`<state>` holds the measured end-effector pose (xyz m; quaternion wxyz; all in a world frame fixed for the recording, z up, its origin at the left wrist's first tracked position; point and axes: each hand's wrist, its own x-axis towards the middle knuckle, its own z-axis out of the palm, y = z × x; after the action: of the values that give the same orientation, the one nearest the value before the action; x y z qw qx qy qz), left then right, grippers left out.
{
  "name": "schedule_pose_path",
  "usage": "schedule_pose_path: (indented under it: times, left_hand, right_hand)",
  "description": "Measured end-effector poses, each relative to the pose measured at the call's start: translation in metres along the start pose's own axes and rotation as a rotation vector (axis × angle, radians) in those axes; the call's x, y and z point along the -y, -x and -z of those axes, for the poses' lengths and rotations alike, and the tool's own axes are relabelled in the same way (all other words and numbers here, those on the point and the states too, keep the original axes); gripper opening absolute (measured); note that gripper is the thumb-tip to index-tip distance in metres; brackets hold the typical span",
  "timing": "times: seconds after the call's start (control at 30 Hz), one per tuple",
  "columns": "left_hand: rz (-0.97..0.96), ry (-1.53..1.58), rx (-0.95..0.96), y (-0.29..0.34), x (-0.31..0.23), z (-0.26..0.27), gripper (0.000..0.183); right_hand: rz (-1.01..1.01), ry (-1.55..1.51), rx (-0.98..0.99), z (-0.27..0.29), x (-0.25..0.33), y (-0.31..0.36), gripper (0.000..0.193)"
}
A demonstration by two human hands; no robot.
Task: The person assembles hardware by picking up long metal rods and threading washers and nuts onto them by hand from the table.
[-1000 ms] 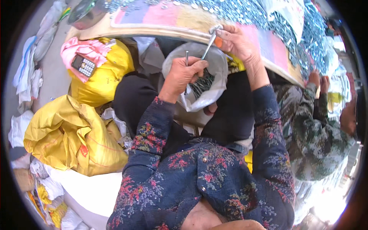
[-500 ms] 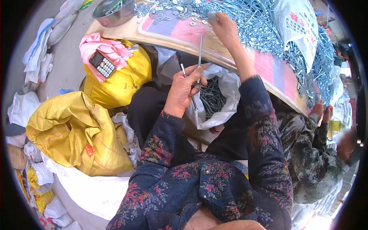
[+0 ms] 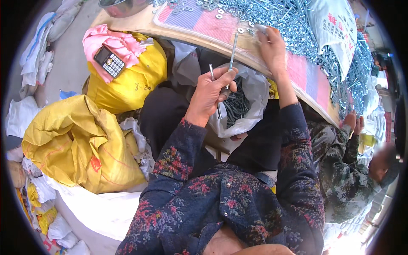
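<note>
My left hand (image 3: 212,91) is closed around two slim metal rods, in front of my lap. The longer rod (image 3: 233,51) points up past my thumb, with a nut-like piece low on it. A shorter rod (image 3: 211,73) passes through my fingers, its lower end showing below them. At the table's near edge my right hand (image 3: 273,49) reaches over small loose nuts (image 3: 297,40). A whitish covering is on one fingertip; the tips are blurred, and whether they pinch anything is hidden. Several flat washers (image 3: 219,16) lie just left of it on a striped mat (image 3: 191,21).
Under the table edge stands an open white bag (image 3: 253,117) of dark screws. Bolts (image 3: 293,17) heap on the table beside a white printed bag (image 3: 333,29). A metal bowl (image 3: 123,7) is far left. Yellow sacks (image 3: 85,144), one topped by a phone (image 3: 109,61), stand left. A co-worker (image 3: 348,178) sits right.
My right hand has moved right and nearer to me, from the washers to the table edge by the nuts. My left hand keeps the rods, shifted slightly right. The view has tilted a little.
</note>
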<state>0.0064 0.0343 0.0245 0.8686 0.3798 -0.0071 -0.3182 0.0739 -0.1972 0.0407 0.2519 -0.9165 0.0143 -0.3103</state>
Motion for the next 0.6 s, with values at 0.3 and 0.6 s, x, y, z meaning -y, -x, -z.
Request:
schedule_pose_path:
  times: [0.3,0.6]
  left_hand:
    - [0.013,-0.011,-0.025,-0.009,0.006,-0.007,0.023]
    - [-0.038,-0.138,0.003,-0.009,0.013,-0.006,0.022]
  right_hand:
    - [0.424,0.338,-0.125,-0.037,0.005,-0.024,0.023]
    - [-0.46,-0.73,0.252,0.014,0.046,0.012,0.027]
